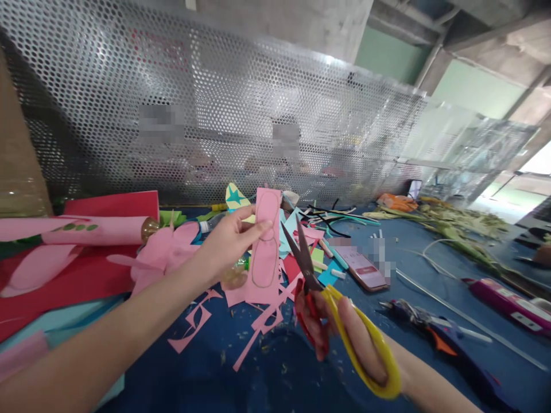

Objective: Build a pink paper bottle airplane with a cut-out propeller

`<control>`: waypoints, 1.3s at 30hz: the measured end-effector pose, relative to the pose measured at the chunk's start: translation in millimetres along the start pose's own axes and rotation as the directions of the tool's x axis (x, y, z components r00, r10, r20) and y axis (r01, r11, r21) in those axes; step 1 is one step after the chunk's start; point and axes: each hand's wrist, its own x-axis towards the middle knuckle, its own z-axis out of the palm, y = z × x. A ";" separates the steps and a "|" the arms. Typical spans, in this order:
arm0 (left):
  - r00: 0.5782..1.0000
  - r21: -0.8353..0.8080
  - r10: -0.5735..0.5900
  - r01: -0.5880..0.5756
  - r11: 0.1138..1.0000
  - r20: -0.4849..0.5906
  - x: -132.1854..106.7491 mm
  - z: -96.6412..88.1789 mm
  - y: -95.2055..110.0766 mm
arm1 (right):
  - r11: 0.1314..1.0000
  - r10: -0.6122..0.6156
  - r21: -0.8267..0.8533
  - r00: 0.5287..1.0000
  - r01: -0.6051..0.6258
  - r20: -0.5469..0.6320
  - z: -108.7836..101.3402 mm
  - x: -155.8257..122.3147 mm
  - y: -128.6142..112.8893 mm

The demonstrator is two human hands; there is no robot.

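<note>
My left hand (235, 232) pinches the left edge of a pink foam-like strip (266, 264), held upright. Two rounded outlines are drawn on the strip, one above the other. In my right hand (340, 321) is a pair of scissors (306, 267) with dark blades and red and yellow handles. Its blades are parted and point up and left, just right of the strip, with nothing visible between them. Pink offcuts (200, 321) lie below the strip on the blue table (206, 378).
Left are a pink tube shape (103, 229), pink cut pieces (159, 252) and red sheets (103, 287). To the right lie a phone (361, 267), a hot glue gun (447, 338), a purple power strip (508, 304) and cords. A perforated metal screen (241, 115) stands behind.
</note>
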 end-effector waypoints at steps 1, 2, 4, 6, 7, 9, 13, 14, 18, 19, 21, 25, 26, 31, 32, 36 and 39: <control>0.999 0.049 0.034 -0.033 0.998 -0.015 -0.5 -2.2 2.6 | 0.999 -0.014 -0.049 1.000 0.014 -0.005 1.3 -2.3 -0.9; 0.998 0.102 0.064 -0.061 0.993 -0.026 -1.2 -3.2 4.2 | 0.995 -0.018 -0.103 1.000 0.016 -0.019 2.6 -4.1 -2.4; 0.992 0.197 0.120 -0.111 0.974 -0.035 -3.0 -2.4 5.2 | 0.977 -0.030 -0.210 0.999 0.023 -0.032 5.3 -6.4 -7.0; 0.987 0.265 0.160 -0.147 0.953 -0.027 -4.8 1.2 4.8 | 0.961 -0.027 -0.277 0.999 0.016 -0.037 7.2 -7.4 -12.0; 0.985 0.288 0.171 -0.158 0.945 -0.020 -5.7 3.5 4.4 | 0.958 -0.027 -0.286 0.999 0.014 -0.040 7.9 -7.6 -14.2; 0.986 0.310 0.166 -0.156 0.938 -0.006 -7.5 7.7 3.8 | 0.959 -0.025 -0.283 0.998 0.010 -0.049 8.6 -7.7 -17.8; 0.994 0.271 0.102 -0.110 0.956 0.043 -12.2 13.6 4.4 | 0.944 -0.020 -0.331 0.998 0.001 -0.055 8.3 -6.5 -21.4; 0.995 0.247 0.085 -0.095 0.964 0.049 -13.7 14.8 5.2 | 0.939 -0.022 -0.344 0.998 0.000 -0.060 8.0 -6.0 -21.7; 0.998 0.115 -0.031 0.024 0.993 0.062 -19.0 19.3 11.9 | 0.930 -0.016 -0.368 0.998 -0.007 -0.060 6.1 -5.2 -22.1; 0.994 0.081 -0.066 0.060 0.995 0.085 -19.6 20.0 14.0 | 0.922 -0.021 -0.387 0.998 -0.002 -0.054 5.7 -5.3 -22.6; 0.982 0.036 -0.125 0.121 0.992 0.139 -19.5 20.3 17.5 | 0.883 -0.065 -0.468 0.997 0.034 -0.051 5.4 -6.0 -24.9; 0.968 0.035 -0.200 0.197 0.980 0.148 -16.1 16.1 17.8 | 0.751 -0.183 -0.651 0.982 0.114 -0.040 5.3 -7.7 -32.5; 0.966 0.039 -0.214 0.210 0.977 0.146 -15.3 14.6 16.6 | 0.725 -0.193 -0.676 0.981 0.131 -0.017 4.8 -8.3 -34.0; 0.962 0.063 -0.212 0.204 0.977 0.173 -13.4 9.6 10.3 | 0.636 -0.193 -0.751 0.979 0.175 0.065 1.0 -12.5 -34.5; 0.963 0.069 -0.203 0.193 0.979 0.178 -13.4 9.4 9.9 | 0.633 -0.184 -0.755 0.981 0.171 0.068 0.5 -13.1 -33.9; 0.965 0.085 -0.187 0.174 0.981 0.184 -13.7 10.3 11.0 | 0.657 -0.177 -0.736 0.982 0.165 0.062 0.0 -13.1 -31.5; 0.964 0.069 -0.178 0.167 0.983 0.198 -13.6 11.3 12.6 | 0.679 -0.208 -0.712 0.977 0.176 0.044 0.5 -11.6 -30.0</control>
